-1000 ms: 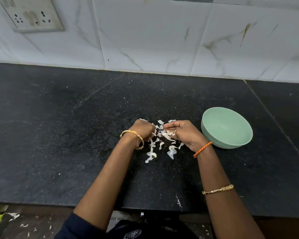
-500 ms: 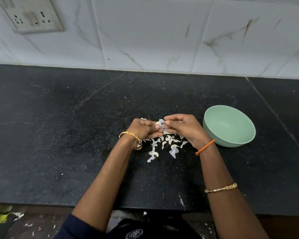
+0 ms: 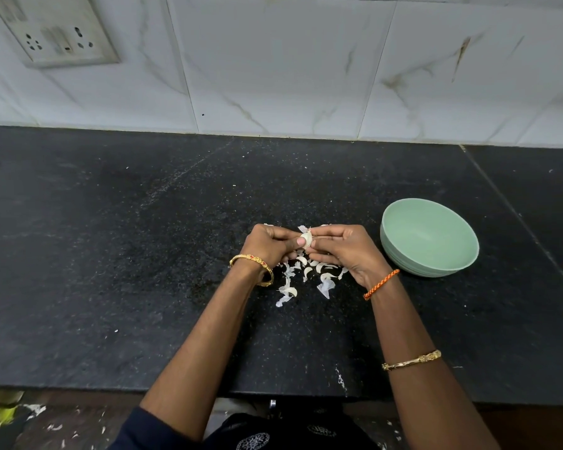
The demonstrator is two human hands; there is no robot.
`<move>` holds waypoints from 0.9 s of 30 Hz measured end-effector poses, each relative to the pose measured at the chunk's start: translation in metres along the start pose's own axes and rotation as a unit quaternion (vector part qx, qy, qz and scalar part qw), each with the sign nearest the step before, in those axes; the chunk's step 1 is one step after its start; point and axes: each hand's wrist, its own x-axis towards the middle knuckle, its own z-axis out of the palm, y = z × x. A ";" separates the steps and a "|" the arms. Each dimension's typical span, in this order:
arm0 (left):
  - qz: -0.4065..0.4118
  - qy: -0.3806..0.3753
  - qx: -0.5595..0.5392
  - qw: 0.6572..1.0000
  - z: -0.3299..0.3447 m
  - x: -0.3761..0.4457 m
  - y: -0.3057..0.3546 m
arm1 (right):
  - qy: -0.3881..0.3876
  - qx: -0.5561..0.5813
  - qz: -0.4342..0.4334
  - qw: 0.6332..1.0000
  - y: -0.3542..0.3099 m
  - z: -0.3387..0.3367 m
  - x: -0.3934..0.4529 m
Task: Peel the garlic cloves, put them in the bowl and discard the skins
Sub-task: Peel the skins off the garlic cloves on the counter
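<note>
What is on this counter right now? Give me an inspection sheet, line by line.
Surface: black stone counter, speckled, with small white flecks.
Job's things: one garlic clove pinched between both hands; green bowl to the right, nothing seen inside; pile of cloves and skins under the hands.
Clutter: skin scraps on the floor.
Grippers: left hand and right hand both pinch the clove.
Cables: nothing seen.
Surroundings: marble-look wall tiles; wall socket plate upper left.
</note>
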 end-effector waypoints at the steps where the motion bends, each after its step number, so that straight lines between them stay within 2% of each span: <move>1: 0.002 -0.002 0.005 1.000 0.001 -0.001 0.001 | 0.008 0.002 -0.001 1.000 0.001 0.000 0.000; 9: 0.001 -0.005 0.032 0.999 0.003 -0.001 -0.002 | 0.010 0.048 0.025 0.998 0.006 0.002 -0.001; 17: 0.019 0.049 0.114 0.992 0.017 0.004 -0.009 | 0.083 -0.026 0.001 0.996 0.013 0.013 0.003; 22: -0.015 0.039 0.049 0.998 0.024 0.005 -0.010 | 0.114 -0.061 -0.022 0.991 0.016 0.015 0.003; 24: -0.041 0.038 0.009 0.998 0.024 0.004 -0.009 | 0.111 -0.060 -0.009 0.992 0.016 0.014 0.003; 27: -0.090 -0.002 -0.102 0.991 0.024 0.001 -0.006 | 0.104 -0.018 0.037 0.994 0.014 0.012 0.001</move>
